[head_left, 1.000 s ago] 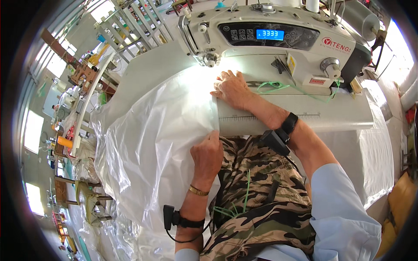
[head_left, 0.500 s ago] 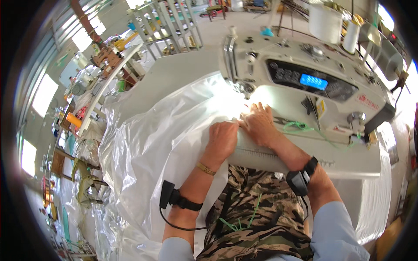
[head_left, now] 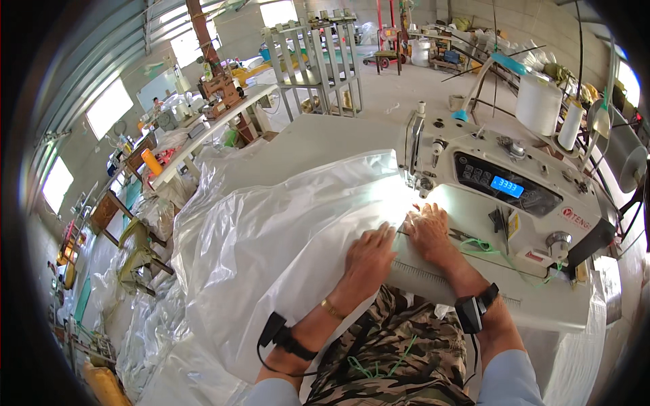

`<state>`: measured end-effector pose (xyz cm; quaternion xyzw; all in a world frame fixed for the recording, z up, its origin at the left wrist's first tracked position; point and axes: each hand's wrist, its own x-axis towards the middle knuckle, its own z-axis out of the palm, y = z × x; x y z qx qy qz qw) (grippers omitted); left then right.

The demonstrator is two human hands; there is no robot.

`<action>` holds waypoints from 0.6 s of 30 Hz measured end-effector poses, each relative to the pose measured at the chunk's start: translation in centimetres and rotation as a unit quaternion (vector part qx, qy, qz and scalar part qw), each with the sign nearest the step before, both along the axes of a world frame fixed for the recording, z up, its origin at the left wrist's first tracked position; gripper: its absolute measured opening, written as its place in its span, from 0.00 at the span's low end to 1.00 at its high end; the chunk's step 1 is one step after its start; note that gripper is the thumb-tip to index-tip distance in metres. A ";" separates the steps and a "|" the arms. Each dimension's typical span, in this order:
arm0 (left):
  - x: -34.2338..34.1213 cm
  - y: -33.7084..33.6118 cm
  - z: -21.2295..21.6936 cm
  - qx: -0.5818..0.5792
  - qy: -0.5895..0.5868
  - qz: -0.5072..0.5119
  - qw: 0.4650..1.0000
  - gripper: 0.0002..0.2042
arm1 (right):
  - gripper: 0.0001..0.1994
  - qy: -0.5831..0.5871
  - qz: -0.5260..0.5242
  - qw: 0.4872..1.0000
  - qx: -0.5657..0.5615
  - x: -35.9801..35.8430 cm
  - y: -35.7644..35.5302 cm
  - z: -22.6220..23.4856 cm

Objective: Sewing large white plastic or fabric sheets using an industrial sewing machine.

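A sheet of clear, whitish plastic film [head_left: 271, 230] spreads over the left of the sewing machine table and hangs down toward my lap. My left hand [head_left: 371, 257] lies on the film near its right edge, fingers stretched forward and fairly flat. Just right of it, my right hand [head_left: 428, 231] rests at the film's edge with its fingers reaching toward the needle area, partly washed out by the lamp's glare. Above my fingertips stands the head of the white sewing machine [head_left: 440, 152]. How firmly the fingertips press the film is hidden.
Scissors [head_left: 463, 236] and green string [head_left: 482, 246] lie right of my right hand. A ruler strip [head_left: 433, 276] runs along the table's front. White thread cones [head_left: 539, 105] stand behind the machine. A metal rack [head_left: 315, 74] is beyond the table; crumpled film [head_left: 145, 338] lies at left.
The view has tilted up, showing more of the room. My left hand has gone from a closed grip at the film's edge to lying flatter on it; my right hand stays by the needle.
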<state>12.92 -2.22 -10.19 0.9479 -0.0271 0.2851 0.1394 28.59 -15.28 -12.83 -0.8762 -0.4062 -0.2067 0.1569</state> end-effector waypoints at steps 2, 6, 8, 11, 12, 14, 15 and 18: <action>-2.9 1.1 -0.9 0.008 -0.049 0.014 0.999 0.24 | 0.16 0.027 0.002 0.999 0.020 -0.6 -0.1 0.5; -6.3 7.0 -3.4 -0.017 -0.045 0.020 0.999 0.21 | 0.11 -0.022 0.014 0.999 0.027 -3.8 -0.6 1.2; -6.0 10.5 -4.2 -0.017 -0.025 -0.019 0.999 0.21 | 0.10 -0.022 0.086 0.994 0.060 -7.0 -1.6 0.8; -4.8 14.0 -3.9 -0.072 0.019 -0.068 0.995 0.20 | 0.11 -0.017 0.225 0.973 0.037 -12.5 -2.0 -0.7; -4.6 14.3 -3.7 -0.072 0.032 -0.080 0.994 0.20 | 0.11 -0.011 0.281 0.959 0.031 -14.8 -2.1 -1.6; -4.2 14.6 -3.1 -0.068 0.026 -0.097 0.993 0.21 | 0.13 0.070 0.283 0.956 -0.020 -18.4 -0.9 -3.7; -4.2 14.5 -2.8 -0.063 0.024 -0.098 0.993 0.21 | 0.14 0.120 0.295 0.945 -0.075 -19.4 -0.3 -5.0; -4.2 14.1 -2.5 -0.072 0.032 -0.111 0.991 0.21 | 0.13 0.220 0.327 0.910 -0.130 -21.3 1.6 -9.5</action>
